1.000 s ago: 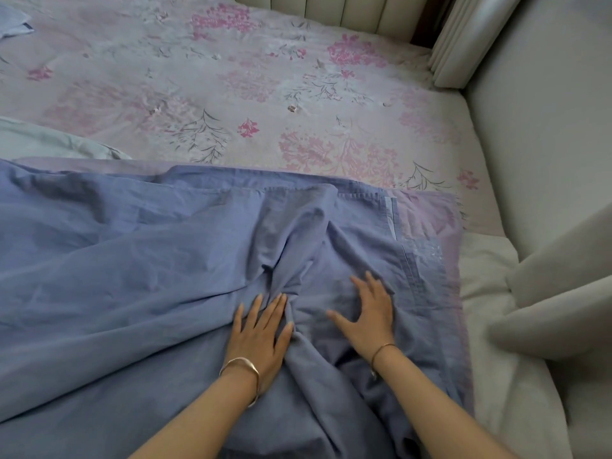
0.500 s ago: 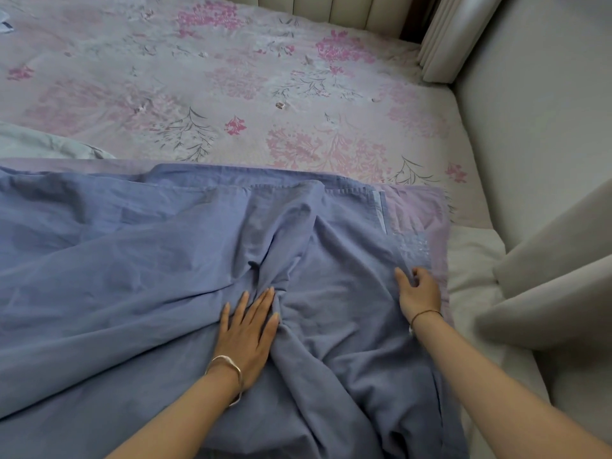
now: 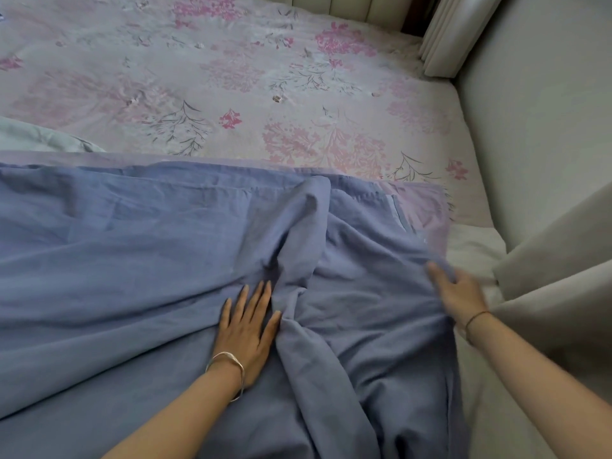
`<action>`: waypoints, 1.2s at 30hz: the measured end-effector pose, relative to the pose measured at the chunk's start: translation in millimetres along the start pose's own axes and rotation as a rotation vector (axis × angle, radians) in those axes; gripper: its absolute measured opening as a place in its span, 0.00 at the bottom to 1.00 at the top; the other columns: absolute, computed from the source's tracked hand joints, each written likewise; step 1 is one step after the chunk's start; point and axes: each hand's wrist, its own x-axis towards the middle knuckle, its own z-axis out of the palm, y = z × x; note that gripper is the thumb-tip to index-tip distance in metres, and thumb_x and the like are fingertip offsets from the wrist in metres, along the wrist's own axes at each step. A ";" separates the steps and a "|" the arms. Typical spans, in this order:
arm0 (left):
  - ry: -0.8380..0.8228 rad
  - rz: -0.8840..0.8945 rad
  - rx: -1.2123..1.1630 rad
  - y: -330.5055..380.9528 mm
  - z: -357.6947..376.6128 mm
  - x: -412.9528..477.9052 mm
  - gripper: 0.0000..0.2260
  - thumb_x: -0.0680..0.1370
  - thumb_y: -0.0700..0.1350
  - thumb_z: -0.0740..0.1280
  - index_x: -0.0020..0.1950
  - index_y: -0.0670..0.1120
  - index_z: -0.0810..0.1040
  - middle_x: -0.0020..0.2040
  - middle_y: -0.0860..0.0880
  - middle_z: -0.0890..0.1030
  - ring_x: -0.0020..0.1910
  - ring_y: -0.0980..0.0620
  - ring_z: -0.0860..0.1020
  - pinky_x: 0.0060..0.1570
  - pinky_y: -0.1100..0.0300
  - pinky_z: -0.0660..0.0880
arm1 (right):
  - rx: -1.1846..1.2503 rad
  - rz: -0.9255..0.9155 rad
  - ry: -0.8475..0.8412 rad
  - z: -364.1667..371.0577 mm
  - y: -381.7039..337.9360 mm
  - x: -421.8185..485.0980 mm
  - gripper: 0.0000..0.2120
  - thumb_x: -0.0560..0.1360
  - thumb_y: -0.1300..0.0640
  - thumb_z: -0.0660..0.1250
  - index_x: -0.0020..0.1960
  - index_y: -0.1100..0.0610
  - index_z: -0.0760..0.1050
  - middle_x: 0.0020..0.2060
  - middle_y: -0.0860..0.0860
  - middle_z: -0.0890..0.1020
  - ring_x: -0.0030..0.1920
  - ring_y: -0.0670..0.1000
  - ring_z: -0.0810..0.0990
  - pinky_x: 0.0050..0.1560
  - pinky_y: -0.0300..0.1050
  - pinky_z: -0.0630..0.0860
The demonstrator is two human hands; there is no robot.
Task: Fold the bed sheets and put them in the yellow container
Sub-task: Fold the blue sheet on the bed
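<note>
While the left hand (image 3: 246, 329) lies flat on the sheet (image 3: 132, 276), palm down, fingers straight and slightly spread, holding nothing, its fingertips meet the foot of a thick ridge of bunched cloth. A silver bangle (image 3: 228, 369) circles that wrist. The right hand (image 3: 458, 294), blurred, is at the sheet's right edge; its thumb lies on top and the fingers curl over the hem, so it appears to grip the edge. A thin cord (image 3: 475, 318) rings that wrist. The sheet is blue, soft, matte and heavily creased, spread wide from the left border to the right hand; the ridge runs up its right part from between the hands, folds fanning from it. Under the sheet a lilac cloth (image 3: 424, 207) shows as a narrow band along its far edge and a wider patch at its far right corner. Right of the sheet lies white cloth (image 3: 470, 243), then smooth grey folds (image 3: 556, 260) overlapping it. Beyond the sheet's far left edge pokes a bit of pale green cloth (image 3: 39, 137). Farther beyond the sheet stretches a bedspread (image 3: 231, 77), pinkish, finely wrinkled, printed with pink flowers and grey sprigs. Past it stand a channelled cream headboard (image 3: 364, 5) and, to the right, a plain padded panel (image 3: 530, 127).
</note>
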 end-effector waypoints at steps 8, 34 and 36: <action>0.019 -0.049 -0.037 5.9 -4.1 -1.4 0.44 0.56 0.68 0.13 0.69 0.52 0.28 0.71 0.60 0.32 0.70 0.60 0.32 0.66 0.58 0.26 | 0.351 0.366 -0.321 -62.6 52.8 -17.4 0.43 0.53 0.31 0.75 0.59 0.56 0.75 0.51 0.56 0.81 0.51 0.57 0.79 0.51 0.51 0.75; 0.112 0.740 0.157 -38.1 -63.6 -144.3 0.20 0.65 0.47 0.57 0.57 0.56 0.69 0.33 0.59 0.83 0.24 0.61 0.77 0.23 0.70 0.67 | 0.021 0.245 -0.120 -160.2 122.1 -200.1 0.20 0.76 0.47 0.65 0.53 0.66 0.79 0.43 0.58 0.82 0.45 0.54 0.78 0.49 0.44 0.66; 0.044 0.754 0.208 -41.7 -50.6 -150.3 0.13 0.74 0.55 0.55 0.57 0.58 0.70 0.38 0.61 0.83 0.28 0.63 0.79 0.25 0.71 0.70 | -0.117 0.284 -0.159 -161.3 138.7 -200.4 0.19 0.76 0.50 0.66 0.49 0.68 0.80 0.39 0.57 0.82 0.40 0.52 0.76 0.47 0.46 0.68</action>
